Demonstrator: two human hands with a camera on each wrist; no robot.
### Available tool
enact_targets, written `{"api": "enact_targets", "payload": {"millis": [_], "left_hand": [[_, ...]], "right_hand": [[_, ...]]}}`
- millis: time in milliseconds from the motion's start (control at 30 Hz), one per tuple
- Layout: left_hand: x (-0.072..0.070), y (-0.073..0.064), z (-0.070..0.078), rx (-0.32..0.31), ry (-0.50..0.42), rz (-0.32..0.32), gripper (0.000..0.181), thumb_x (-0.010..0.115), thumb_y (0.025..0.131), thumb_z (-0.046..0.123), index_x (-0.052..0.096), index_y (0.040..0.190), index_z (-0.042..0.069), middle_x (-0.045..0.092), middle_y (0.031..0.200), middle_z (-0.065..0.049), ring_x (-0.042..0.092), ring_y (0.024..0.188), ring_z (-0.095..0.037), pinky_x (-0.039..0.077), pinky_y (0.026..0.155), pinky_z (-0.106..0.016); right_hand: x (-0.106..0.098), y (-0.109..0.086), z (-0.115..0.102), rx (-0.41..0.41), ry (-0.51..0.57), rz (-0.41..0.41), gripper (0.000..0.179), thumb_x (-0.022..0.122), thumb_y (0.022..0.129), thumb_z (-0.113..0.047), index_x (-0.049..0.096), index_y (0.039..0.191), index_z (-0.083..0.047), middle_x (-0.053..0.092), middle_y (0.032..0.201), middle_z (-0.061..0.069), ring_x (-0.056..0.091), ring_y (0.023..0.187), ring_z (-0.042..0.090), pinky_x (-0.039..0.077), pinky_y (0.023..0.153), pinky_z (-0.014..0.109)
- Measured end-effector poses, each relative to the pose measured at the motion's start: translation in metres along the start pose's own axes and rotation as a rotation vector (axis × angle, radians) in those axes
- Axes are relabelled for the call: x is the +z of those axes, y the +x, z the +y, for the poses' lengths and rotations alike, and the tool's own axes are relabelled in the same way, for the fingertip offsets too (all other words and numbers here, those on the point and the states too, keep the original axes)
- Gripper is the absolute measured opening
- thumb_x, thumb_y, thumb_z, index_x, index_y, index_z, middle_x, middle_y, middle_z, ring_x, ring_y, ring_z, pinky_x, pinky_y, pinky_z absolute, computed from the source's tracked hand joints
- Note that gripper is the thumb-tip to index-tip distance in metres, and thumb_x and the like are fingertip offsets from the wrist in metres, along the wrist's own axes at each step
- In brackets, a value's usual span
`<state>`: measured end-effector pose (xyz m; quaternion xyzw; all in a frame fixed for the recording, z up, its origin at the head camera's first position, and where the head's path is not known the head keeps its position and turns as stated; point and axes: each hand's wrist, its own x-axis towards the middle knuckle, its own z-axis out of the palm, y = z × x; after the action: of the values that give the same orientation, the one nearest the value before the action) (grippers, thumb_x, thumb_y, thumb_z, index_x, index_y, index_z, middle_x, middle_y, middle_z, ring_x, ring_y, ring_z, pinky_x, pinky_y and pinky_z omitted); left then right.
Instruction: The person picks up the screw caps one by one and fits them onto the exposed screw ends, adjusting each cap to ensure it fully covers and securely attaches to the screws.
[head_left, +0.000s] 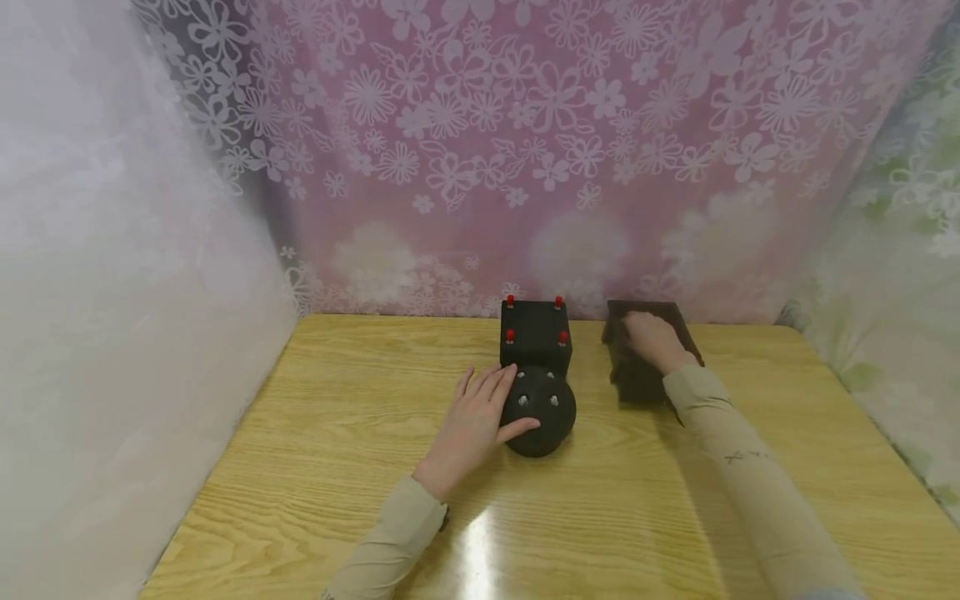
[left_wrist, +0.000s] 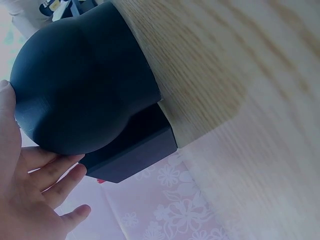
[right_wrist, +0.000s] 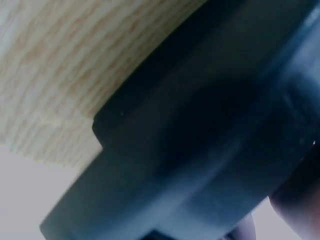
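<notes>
A black block with a rounded dome-like front (head_left: 543, 433) stands at mid-table, with small silver pegs on top. Touching its far end is a black box part (head_left: 534, 321) with red-capped pegs near its corners. My left hand (head_left: 472, 421) rests along the dome's left side, fingers extended and thumb across the top; the left wrist view shows the fingertips against the dome (left_wrist: 65, 90). To the right, my right hand (head_left: 656, 342) is on a second dark box-like piece (head_left: 637, 383), blurred. In the right wrist view that dark piece (right_wrist: 190, 130) fills much of the frame, and most fingers are hidden.
All of it stands on a wood-grain table (head_left: 337, 467). A pink flowered curtain (head_left: 480, 167) hangs along the table's back edge, and pale sheets (head_left: 135, 292) hang at both sides.
</notes>
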<state>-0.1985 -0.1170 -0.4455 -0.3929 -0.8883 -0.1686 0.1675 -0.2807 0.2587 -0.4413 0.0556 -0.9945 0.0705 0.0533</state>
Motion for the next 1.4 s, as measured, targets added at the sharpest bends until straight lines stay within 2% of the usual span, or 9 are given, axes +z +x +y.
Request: {"api": "enact_targets", "payload": {"millis": [200,400,767,933,1000,1100,1167,1267,1400], "left_hand": [[0.0,0.0,0.0,-0.006,0.013,-0.002,0.085,0.056,0.093,0.064,0.044,0.153,0.005,0.054,0.149,-0.011,0.048,0.139,-0.028,0.03,0.12,-0.053],[-0.001,0.0,0.0,-0.016,0.008,-0.019,0.085,0.057,0.094,0.064,0.043,0.154,0.005,0.053,0.15,-0.01,0.048,0.14,-0.028,0.029,0.121,-0.051],[0.0,0.0,0.001,-0.017,0.001,-0.029,0.085,0.056,0.094,0.063,0.042,0.154,0.005,0.052,0.15,-0.012,0.046,0.141,-0.028,0.029,0.121,-0.052],[0.001,0.0,0.0,-0.019,-0.007,-0.022,0.085,0.057,0.094,0.063,0.041,0.155,0.005,0.052,0.15,-0.012,0.046,0.141,-0.027,0.027,0.122,-0.051],[0.0,0.0,0.0,-0.019,-0.007,-0.02,0.085,0.057,0.094,0.063,0.041,0.155,0.005,0.052,0.151,-0.011,0.046,0.141,-0.027,0.025,0.123,-0.05],[-0.001,0.0,0.0,-0.023,-0.002,-0.023,0.085,0.057,0.094,0.063,0.041,0.155,0.005,0.052,0.151,-0.011,0.046,0.141,-0.027,0.025,0.124,-0.049],[-0.001,0.0,0.0,-0.026,0.004,-0.026,0.085,0.057,0.094,0.063,0.042,0.155,0.005,0.052,0.151,-0.011,0.046,0.141,-0.027,0.025,0.123,-0.049],[-0.001,0.001,0.0,-0.027,0.011,-0.027,0.085,0.056,0.094,0.064,0.042,0.154,0.006,0.053,0.15,-0.011,0.046,0.14,-0.027,0.026,0.123,-0.049],[-0.001,0.0,0.001,-0.017,0.016,-0.014,0.085,0.056,0.094,0.064,0.043,0.154,0.005,0.053,0.15,-0.011,0.048,0.139,-0.028,0.028,0.122,-0.05]], "right_hand": [[0.001,-0.001,0.001,-0.012,-0.019,0.016,0.009,0.055,0.093,-0.002,0.063,0.094,0.002,0.067,0.094,0.028,0.066,0.085,0.051,0.054,0.072,0.064],[-0.001,-0.005,-0.002,-0.053,-0.083,0.033,0.008,0.057,0.091,0.007,0.063,0.087,0.007,0.067,0.089,0.029,0.066,0.081,0.051,0.055,0.069,0.063],[0.005,-0.006,0.004,-0.012,-0.063,0.055,0.016,0.05,0.094,0.008,0.058,0.08,0.007,0.066,0.085,0.034,0.066,0.078,0.054,0.053,0.065,0.065],[0.005,-0.006,0.007,0.003,-0.004,0.05,0.014,0.057,0.094,0.0,0.057,0.08,0.003,0.066,0.08,0.029,0.066,0.075,0.052,0.052,0.064,0.065],[0.003,-0.006,0.009,0.007,0.03,0.051,0.017,0.058,0.092,-0.003,0.055,0.075,-0.002,0.063,0.071,0.021,0.065,0.066,0.043,0.052,0.059,0.059],[-0.002,-0.005,0.012,0.017,0.088,0.022,0.018,0.059,0.088,-0.006,0.059,0.07,-0.004,0.061,0.065,0.011,0.061,0.061,0.031,0.052,0.058,0.054],[-0.008,-0.006,0.012,0.037,0.117,-0.037,0.019,0.059,0.086,-0.007,0.066,0.068,-0.002,0.065,0.067,0.01,0.062,0.063,0.029,0.053,0.062,0.053],[-0.017,-0.008,0.01,0.051,0.152,-0.13,0.02,0.062,0.088,-0.009,0.075,0.083,0.005,0.073,0.083,0.018,0.07,0.079,0.039,0.055,0.075,0.058],[-0.03,-0.014,0.003,0.045,0.175,-0.202,0.023,0.067,0.092,-0.014,0.077,0.094,0.007,0.075,0.096,0.023,0.07,0.09,0.044,0.056,0.08,0.058]]}}
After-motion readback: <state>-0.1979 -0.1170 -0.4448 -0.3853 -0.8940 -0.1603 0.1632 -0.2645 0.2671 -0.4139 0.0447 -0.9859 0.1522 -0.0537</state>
